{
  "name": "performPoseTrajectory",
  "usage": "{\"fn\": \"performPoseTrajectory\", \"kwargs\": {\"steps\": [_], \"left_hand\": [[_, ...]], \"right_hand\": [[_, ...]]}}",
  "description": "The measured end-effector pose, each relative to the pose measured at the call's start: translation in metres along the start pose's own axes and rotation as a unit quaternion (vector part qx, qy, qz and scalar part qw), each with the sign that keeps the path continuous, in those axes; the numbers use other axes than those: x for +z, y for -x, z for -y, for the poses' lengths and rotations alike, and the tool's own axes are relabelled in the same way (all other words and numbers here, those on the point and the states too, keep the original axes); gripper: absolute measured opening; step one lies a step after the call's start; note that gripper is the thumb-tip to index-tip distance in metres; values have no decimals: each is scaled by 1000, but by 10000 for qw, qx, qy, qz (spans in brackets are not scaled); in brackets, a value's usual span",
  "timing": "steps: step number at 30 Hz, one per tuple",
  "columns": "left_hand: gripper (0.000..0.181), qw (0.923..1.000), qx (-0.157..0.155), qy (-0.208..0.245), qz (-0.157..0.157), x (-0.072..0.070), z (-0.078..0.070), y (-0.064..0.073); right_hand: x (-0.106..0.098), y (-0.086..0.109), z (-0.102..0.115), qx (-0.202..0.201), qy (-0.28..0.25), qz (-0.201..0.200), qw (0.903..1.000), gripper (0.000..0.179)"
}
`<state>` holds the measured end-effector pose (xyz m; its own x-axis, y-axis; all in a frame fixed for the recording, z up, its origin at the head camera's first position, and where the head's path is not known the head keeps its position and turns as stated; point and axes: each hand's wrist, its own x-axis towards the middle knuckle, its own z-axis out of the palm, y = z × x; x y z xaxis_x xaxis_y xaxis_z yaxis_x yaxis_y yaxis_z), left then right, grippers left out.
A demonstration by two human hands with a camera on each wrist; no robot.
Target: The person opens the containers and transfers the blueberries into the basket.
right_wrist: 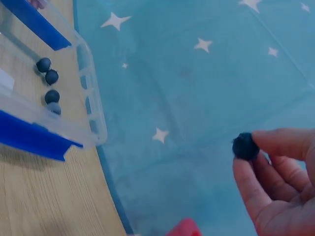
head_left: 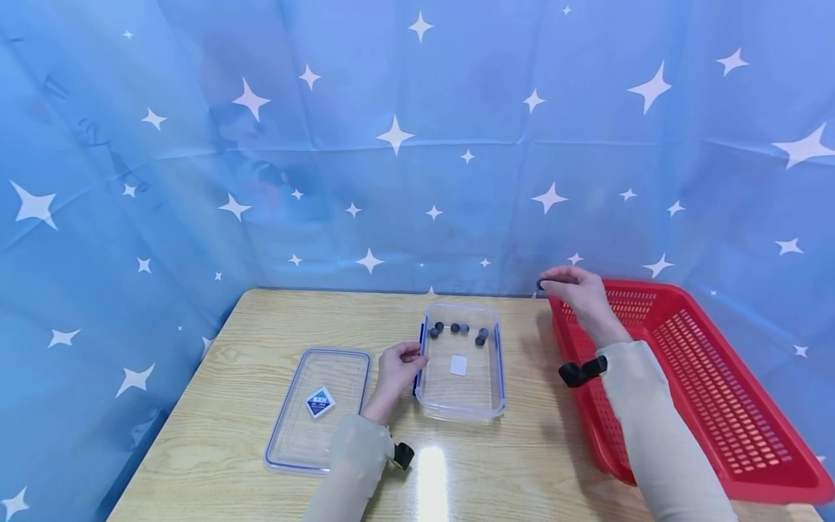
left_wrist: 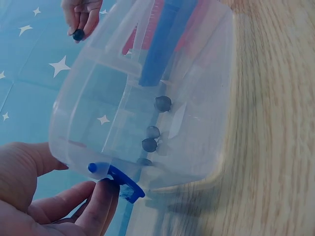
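My right hand [head_left: 583, 296] pinches a blueberry [right_wrist: 245, 146] between thumb and fingertips, raised by the far left corner of a red basket [head_left: 686, 475]. A clear plastic food box [head_left: 459, 412] stands on the table to the left, with several blueberries [head_left: 454, 328] along its far end and a white square on its floor. My left hand [head_left: 396, 368] holds the box at its left side. In the left wrist view its thumb reaches behind the wall, and its fingers touch a blue latch [left_wrist: 125, 182] that hangs folded out.
The box's blue-edged clear lid [head_left: 293, 428] lies flat at the left, bearing a blue and white label [head_left: 320, 402]. A star-patterned blue curtain [head_left: 339, 167] hangs right behind the table's [head_left: 215, 406] far edge. The basket fills the table's right side.
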<state>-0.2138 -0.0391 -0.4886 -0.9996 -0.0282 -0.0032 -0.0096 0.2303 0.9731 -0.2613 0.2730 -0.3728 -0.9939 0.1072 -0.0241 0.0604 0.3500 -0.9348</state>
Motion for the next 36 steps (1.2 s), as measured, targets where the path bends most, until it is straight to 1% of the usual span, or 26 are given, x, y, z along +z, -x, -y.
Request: {"fn": "performPoseTrajectory", "kwargs": {"steps": [7,12,15,18,22,26,27,36], "left_hand": [[27,9999,-122,-64,-29,2,-2,0],[27,9998,-181,-53,-5,1,-3,1],[27,9999,-165,-24,2,1,-3,1],[26,9999,-132,4,10,1,-3,1],[26,9999,-101,11,5,0,-4,1],[26,10000,-76,-8,7,0,-5,2],[26,10000,-74,-10,10,0,-5,2],[26,10000,-60,-33,3,0,-3,1]], "right_hand": [[-20,3,-9,-224,-633,-113,9977,31],[-32,4,-18,-489,-1276,-44,9906,26],[-39,5,-23,-533,-1730,18,9835,22],[-46,5,-29,-500,-2248,92,9731,18],[-56,7,-35,-423,-2721,175,9612,13],[-65,8,-45,-376,-2892,203,9563,11],[-67,7,-48,-384,-2883,219,9565,11],[-84,0,-84,-366,-2354,328,9707,13]]}}
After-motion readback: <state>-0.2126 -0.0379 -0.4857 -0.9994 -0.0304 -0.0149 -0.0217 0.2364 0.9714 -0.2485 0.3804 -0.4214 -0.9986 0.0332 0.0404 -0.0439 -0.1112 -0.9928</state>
